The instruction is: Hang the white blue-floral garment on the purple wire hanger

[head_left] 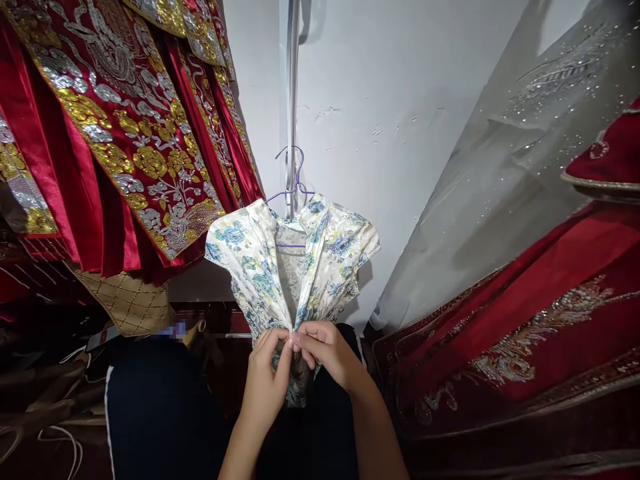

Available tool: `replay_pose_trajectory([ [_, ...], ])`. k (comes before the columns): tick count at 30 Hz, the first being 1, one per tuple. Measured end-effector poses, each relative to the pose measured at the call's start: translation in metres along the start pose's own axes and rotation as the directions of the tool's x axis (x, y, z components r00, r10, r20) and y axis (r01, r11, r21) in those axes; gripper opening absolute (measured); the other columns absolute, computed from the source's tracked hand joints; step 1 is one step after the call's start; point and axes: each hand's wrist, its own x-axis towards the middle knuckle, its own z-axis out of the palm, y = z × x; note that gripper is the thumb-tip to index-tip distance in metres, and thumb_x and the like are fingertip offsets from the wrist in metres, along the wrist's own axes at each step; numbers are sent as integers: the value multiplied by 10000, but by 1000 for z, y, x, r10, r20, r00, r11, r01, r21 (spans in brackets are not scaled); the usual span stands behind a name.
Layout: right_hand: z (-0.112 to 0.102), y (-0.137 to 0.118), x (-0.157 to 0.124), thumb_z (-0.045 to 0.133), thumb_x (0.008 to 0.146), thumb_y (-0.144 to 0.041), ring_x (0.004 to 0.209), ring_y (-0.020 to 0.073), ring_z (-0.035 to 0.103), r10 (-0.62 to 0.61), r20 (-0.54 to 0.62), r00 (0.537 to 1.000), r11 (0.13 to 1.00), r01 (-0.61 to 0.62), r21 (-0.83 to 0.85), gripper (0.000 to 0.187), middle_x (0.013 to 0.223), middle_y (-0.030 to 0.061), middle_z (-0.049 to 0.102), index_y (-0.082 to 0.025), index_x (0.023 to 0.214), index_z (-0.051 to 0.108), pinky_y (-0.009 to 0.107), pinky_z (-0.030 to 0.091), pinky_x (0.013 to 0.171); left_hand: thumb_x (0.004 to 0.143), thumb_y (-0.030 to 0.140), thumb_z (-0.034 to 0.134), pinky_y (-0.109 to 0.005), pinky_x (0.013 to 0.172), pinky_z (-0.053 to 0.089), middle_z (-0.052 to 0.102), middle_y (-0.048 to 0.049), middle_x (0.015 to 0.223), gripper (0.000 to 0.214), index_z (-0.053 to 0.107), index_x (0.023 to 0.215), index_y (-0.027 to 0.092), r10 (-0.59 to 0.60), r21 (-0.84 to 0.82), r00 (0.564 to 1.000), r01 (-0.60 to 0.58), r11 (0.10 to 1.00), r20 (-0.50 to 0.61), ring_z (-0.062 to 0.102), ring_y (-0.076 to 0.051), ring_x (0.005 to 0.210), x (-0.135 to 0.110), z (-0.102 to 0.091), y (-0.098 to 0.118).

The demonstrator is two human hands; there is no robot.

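The floral garment (255,260) is hung on a purple hanger (299,187) in front of the pale wall (390,173), with its front edges brought together at the hands but left parted from there up to the collar. At the meeting point, the edges are pinched by the fingers of the left hand (270,357) and the right hand (323,347), which are closed on the cloth and nearly touching. Whether any fastening has been done up there or lower down cannot be told, as that stretch is largely covered by the hands.
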Motion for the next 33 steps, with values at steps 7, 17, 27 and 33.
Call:
replay_pose_trajectory([
  [7, -1, 4, 10, 588, 861, -400, 450, 91, 371, 51, -153, 987, 994, -35, 105, 289, 461, -38, 480, -163, 707, 649, 245, 256, 497, 978, 345, 468, -293, 773, 438, 603, -35, 862, 195, 569, 872, 217, 27, 22, 1000, -27, 999, -2, 585, -206, 842, 2, 0, -1],
  [17, 7, -12, 24, 599, 771, -335, 384, 68, 266, 61, -214, 975, 967, -5, 255, 224, 401, -61, 398, -160, 631, 615, 250, 147, 427, 976, 331, 439, -289, 764, 435, 606, -48, 861, 199, 580, 896, 214, 76, 19, 996, -75, 997, -45, 588, -211, 822, 6, 15, -16],
  [27, -29, -126, 111, 612, 781, -301, 409, 49, 293, -304, -383, 872, 892, 402, 208, 162, 473, -72, 406, -159, 704, 600, 212, 180, 414, 959, 337, 460, -304, 721, 456, 629, -59, 825, 234, 637, 874, 211, 191, 140, 979, -200, 970, 73, 598, -216, 798, 50, 21, -35],
  [33, -32, -127, 96, 579, 810, -299, 437, 68, 355, -429, -325, 843, 896, 442, -37, 169, 484, -54, 446, -167, 712, 617, 213, 235, 451, 962, 325, 510, -339, 874, 481, 674, -57, 980, 393, 535, 1343, 232, 501, 143, 838, -481, 865, -216, 626, -184, 890, 140, -46, 65],
])
